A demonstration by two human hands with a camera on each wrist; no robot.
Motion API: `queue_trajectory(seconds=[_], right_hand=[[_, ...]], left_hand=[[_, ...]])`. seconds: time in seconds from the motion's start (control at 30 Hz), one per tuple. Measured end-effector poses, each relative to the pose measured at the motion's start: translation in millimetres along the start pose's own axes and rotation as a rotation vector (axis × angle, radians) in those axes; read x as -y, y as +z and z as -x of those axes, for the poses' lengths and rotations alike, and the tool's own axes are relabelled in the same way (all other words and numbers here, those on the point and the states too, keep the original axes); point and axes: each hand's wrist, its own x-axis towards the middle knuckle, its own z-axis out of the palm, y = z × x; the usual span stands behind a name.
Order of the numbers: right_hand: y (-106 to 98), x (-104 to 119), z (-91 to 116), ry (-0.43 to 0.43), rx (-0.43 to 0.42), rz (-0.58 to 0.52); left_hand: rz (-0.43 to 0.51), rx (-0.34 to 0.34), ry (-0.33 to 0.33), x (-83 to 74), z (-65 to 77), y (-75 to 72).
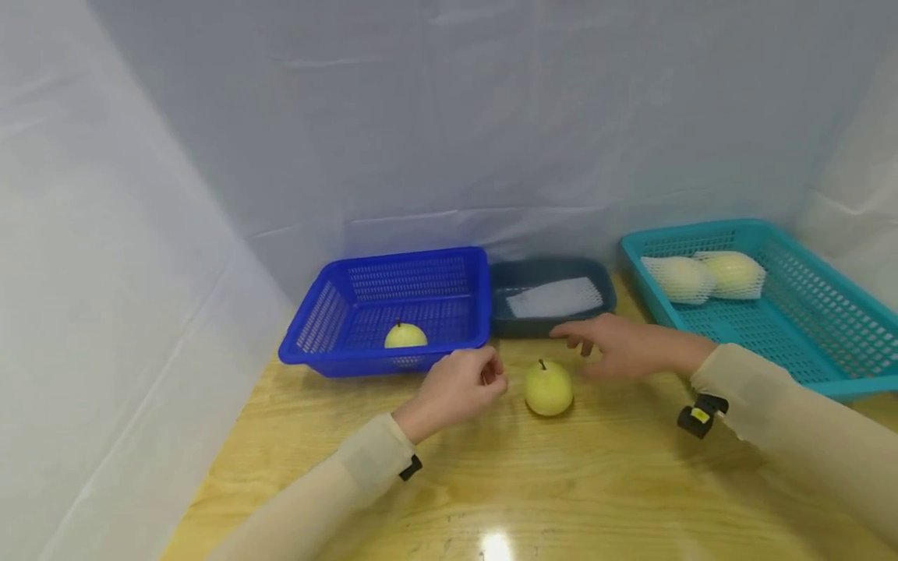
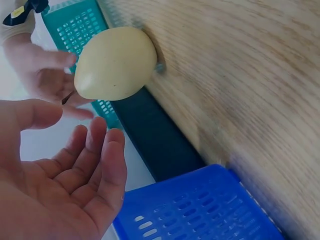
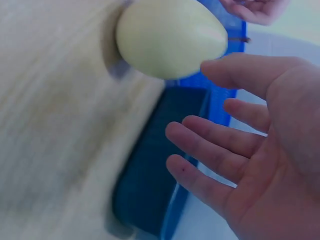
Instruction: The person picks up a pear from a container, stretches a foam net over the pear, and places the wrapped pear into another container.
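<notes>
Left-hand sheeting: pale, creased material (image 1: 84, 273) hangs beside the counter.
Blue basket: the slotted plastic basket (image 1: 337, 366) stands near the back of the counter, against the rear sheeting (image 1: 456, 117) or close to it.
Basket pear: one yellow-green pear (image 1: 405, 336) sits inside by the front wall, stem up, its lower part hidden.
Left hand: the person's left hand (image 1: 459, 387) hovers just in front of the blue basket's right front corner, fingers loosely curled and clamped on nothing; a cream sleeve (image 1: 375, 456) ends at the wrist.
Counter pear: the bare pear (image 1: 549, 388) stands upright on the wood-grained counter (image 1: 561, 483), between the two hands, with its stem up.
Dark tray: the small blue-green tray (image 1: 519, 327) is behind that pear, just beside the blue basket; a white foam net (image 1: 554, 298) lies in it.
Right hand: the right hand (image 1: 624, 344), apart from the left, reaches in from the right with fingers spread and nothing gripped, very near the counter pear; whether a fingertip touches it, I cannot tell.
Teal basket: the wide slotted basket (image 1: 765, 339) stands farthest right, holding two net-wrapped pears (image 1: 733, 274) side by side near its back left corner.
</notes>
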Motion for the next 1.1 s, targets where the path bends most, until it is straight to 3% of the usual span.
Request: queue_trajectory(seconds=[0.23,0.47,0.7,1.1], right_hand=[[-29.1,-4.7,-9.4,-0.006,-0.107,0.109],[-49.0,-17.4,-31.9,0.043,-0.138,0.157],[-57.6,-37.7,-58.0,0.102,-0.084,0.146],[-70.7,-51.0,-89.2,0.211,0.046,0.160]], left_hand=[[0.000,0.015,-0.003,2.3,-1.0,2.7],[0.013,0.042,-0.014,2.5,-0.9,7.3],[0.014,0.080,-0.016,3.3,1.7,12.9],[0.021,0.094,-0.022,4.1,6.8,10.1]])
